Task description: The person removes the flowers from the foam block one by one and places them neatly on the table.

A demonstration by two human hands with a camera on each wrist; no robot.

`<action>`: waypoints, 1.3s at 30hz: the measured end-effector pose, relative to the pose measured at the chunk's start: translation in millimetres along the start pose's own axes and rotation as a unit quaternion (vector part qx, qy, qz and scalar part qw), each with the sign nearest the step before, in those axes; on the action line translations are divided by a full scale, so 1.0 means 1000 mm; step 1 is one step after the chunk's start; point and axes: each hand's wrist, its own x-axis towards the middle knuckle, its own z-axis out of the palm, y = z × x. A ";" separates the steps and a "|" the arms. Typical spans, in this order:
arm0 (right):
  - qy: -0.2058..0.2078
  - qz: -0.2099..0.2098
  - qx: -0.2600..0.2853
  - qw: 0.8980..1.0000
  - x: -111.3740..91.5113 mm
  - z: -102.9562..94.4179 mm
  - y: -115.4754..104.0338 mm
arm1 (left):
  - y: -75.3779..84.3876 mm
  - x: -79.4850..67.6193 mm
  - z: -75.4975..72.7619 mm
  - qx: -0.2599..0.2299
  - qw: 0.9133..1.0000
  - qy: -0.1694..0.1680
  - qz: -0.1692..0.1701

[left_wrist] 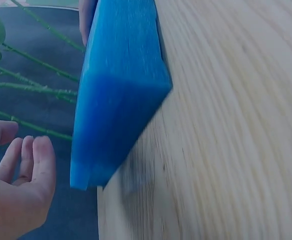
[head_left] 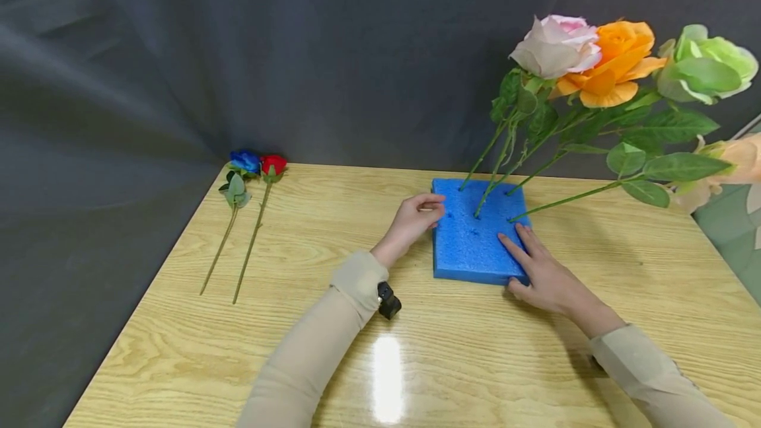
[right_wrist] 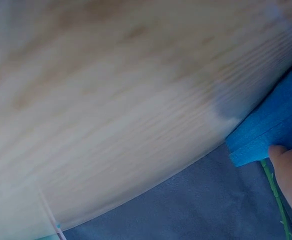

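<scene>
A blue foam block lies on the table with several artificial roses standing in it, leaning right. Their blooms are a pale pink rose, an orange rose, a green rose and a peach rose, partly cut off by the frame. My left hand hovers by the block's left edge, fingers loosely bent around nothing; the left wrist view shows a gap between hand and foam. My right hand rests on the block's front right corner, fingers spread over the top, thumb by the front side.
Left on the wooden table lie a blue rose and a red rose, their stems pointing toward the front. A dark cloth hangs behind the table. The leaning blooms reach past the block's right side.
</scene>
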 end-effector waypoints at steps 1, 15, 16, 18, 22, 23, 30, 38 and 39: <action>0.000 -0.002 0.000 1.000 0.000 0.000 0.000 | 0.000 0.001 0.003 0.002 1.000 0.001 0.003; -0.019 -0.014 -0.010 1.000 0.001 0.000 0.004 | -0.002 0.014 0.040 0.001 0.999 -0.004 0.032; -0.019 -0.014 -0.010 1.000 0.001 0.000 0.004 | -0.003 0.015 0.042 0.001 0.999 -0.004 0.033; -0.023 -0.013 -0.009 1.000 0.001 0.001 0.004 | -0.003 0.017 0.047 0.001 0.999 -0.002 0.032; -0.021 -0.014 -0.012 1.000 0.002 0.001 0.003 | -0.003 0.020 0.054 0.012 1.000 0.010 0.023; -0.024 -0.012 -0.012 1.000 0.002 0.001 0.003 | -0.002 0.021 0.056 0.015 1.000 0.012 0.020; -0.036 -0.003 -0.011 0.999 0.004 -0.001 0.002 | -0.005 0.026 0.059 0.027 0.999 0.016 0.019; -0.034 -0.010 -0.013 0.999 0.004 -0.001 0.003 | -0.003 0.024 0.063 0.039 0.999 -0.002 0.020; -0.034 -0.011 -0.014 0.999 0.004 -0.001 0.003 | -0.002 0.024 0.064 0.041 0.999 -0.004 0.019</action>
